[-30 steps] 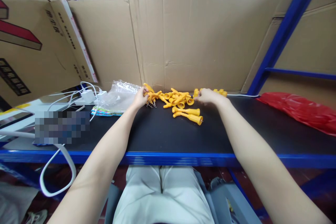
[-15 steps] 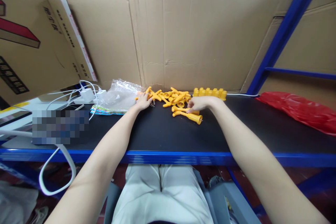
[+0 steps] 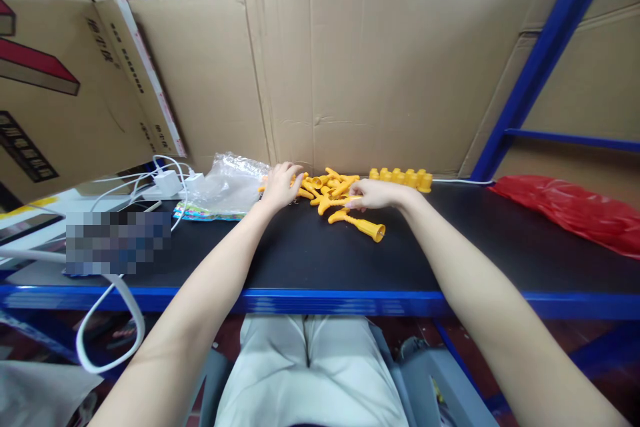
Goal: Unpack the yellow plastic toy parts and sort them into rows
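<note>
Even, fairly bright light fills the frame, with a blown-out white patch at the top right edge. The black tabletop (image 3: 310, 260) shows only faint sheen and soft shadows under the arms. Wide-angle distortion bends the blue shelf posts (image 3: 545, 60) and stretches the forearms toward the lower corners. A pixelated block (image 3: 117, 240) sits at left. The centre is sharp; the edges are slightly soft.

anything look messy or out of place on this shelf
The yellow plastic parts lie in a loose jumble between the left hand and right hand, one stray part nearer the shelf front, while the yellow caps behind stand in a tidy row. A white cable droops off the shelf's left edge.
</note>
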`<state>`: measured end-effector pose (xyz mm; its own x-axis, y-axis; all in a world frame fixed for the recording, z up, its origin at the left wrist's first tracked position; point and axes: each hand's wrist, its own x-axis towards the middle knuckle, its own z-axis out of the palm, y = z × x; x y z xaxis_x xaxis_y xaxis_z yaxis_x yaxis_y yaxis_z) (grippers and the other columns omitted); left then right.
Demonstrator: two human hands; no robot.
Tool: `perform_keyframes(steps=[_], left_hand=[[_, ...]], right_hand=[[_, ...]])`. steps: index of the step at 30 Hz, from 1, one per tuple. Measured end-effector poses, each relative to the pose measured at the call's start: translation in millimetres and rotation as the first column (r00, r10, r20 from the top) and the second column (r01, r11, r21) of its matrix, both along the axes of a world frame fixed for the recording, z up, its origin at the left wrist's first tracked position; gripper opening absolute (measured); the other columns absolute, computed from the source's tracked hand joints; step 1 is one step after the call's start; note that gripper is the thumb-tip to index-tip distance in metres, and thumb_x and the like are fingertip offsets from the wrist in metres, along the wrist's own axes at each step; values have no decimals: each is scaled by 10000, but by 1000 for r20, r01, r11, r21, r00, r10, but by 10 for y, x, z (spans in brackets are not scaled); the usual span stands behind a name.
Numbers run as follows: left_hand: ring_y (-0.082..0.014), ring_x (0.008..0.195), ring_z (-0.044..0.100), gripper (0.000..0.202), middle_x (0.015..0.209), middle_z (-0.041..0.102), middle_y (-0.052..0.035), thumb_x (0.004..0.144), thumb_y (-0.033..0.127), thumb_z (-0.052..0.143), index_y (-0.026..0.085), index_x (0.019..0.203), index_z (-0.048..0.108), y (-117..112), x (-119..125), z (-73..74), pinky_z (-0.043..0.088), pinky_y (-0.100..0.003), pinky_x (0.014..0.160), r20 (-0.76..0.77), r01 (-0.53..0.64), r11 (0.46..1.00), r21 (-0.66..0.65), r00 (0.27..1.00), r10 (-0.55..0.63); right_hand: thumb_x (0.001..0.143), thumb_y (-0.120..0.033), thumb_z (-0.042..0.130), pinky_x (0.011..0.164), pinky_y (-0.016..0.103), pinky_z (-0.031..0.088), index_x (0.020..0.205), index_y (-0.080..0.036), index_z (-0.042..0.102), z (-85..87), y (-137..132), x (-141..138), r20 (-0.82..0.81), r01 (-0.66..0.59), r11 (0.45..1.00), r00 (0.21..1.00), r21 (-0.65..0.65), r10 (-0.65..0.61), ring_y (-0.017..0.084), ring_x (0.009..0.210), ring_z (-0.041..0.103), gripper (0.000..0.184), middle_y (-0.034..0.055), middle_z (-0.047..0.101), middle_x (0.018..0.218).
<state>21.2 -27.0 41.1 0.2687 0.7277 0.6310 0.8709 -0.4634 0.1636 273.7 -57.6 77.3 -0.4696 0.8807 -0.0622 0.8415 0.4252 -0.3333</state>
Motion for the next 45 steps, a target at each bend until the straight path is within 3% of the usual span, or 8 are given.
perform_keyframes(steps=[2, 5, 11, 17, 26, 29, 35, 45], left_hand=[[-185, 993, 581, 422, 1068, 644, -77, 937, 406, 321, 201, 1193, 587, -147, 127, 83, 410, -302, 901, -26, 137, 990, -26, 990, -138], [-183, 849, 625, 464, 871, 683, -40, 907, 499, 366, 238, 1227, 579, -300, 270, 129, 434, -285, 805, -112, 166, 978, -122, 977, -180], [-217, 944, 627, 399, 1040, 681, -58, 872, 384, 440, 247, 1225, 565, -316, 294, 123, 443, -304, 803, -221, 55, 991, -121, 972, -81], [-221, 972, 624, 376, 1088, 666, -74, 886, 339, 405, 241, 1215, 559, -298, 286, 137, 434, -317, 841, -272, -14, 996, -88, 962, -10], [-228, 910, 642, 374, 965, 703, -71, 855, 378, 436, 218, 1138, 619, -326, 326, 169, 444, -310, 785, -248, -60, 988, -142, 969, 24], [-234, 927, 642, 379, 970, 706, -67, 845, 377, 447, 228, 1145, 625, -323, 311, 175, 444, -312, 789, -242, -78, 988, -137, 969, 43], [-256, 913, 646, 374, 929, 708, -72, 837, 360, 448, 234, 1132, 638, -301, 290, 142, 449, -335, 777, -238, -63, 990, -125, 971, 32], [-239, 893, 646, 395, 927, 711, -73, 834, 398, 457, 215, 1124, 652, -327, 365, 190, 457, -322, 783, -195, -78, 982, -171, 980, 44]], right_hand=[[818, -396, 585, 589, 267, 422, 736, -198, 584, 0, 10, -11, -24, -25, 996, 999, 80, 27, 163, 671, 600, 215, 24, 660, 727], [815, -403, 587, 614, 256, 411, 843, -192, 586, 4, 0, -38, -79, 11, 982, 997, 187, 4, 170, 743, 600, 213, 35, 677, 836], [884, -367, 508, 609, 247, 398, 951, -187, 567, 15, -101, -148, -159, 25, 973, 987, 229, 12, 167, 759, 604, 201, 59, 683, 907], [939, -287, 405, 681, 283, 366, 971, -188, 566, 8, -161, -255, 81, -9, 949, 997, 314, -17, 200, 852, 610, 192, 83, 667, 1013], [837, -103, 470, 770, 332, 282, 1041, -181, 497, -114, -77, -252, 142, -85, 738, 990, 669, -15, 241, 967, 567, 221, 99, 640, 1035], [864, -152, 460, 770, 341, 283, 1058, -168, 499, -140, -65, -268, 145, -73, 731, 989, 679, -35, 252, 955, 567, 199, 116, 650, 1026], [915, -247, 439, 753, 344, 297, 994, -153, 547, -171, -47, -285, 198, -67, 815, 979, 576, -59, 264, 962, 576, 164, 132, 651, 1055], [820, -63, 420, 789, 362, 260, 1060, -161, 498, -122, -38, -221, 135, -36, 679, 986, 733, -94, 255, 961, 530, 270, 118, 638, 1022]])
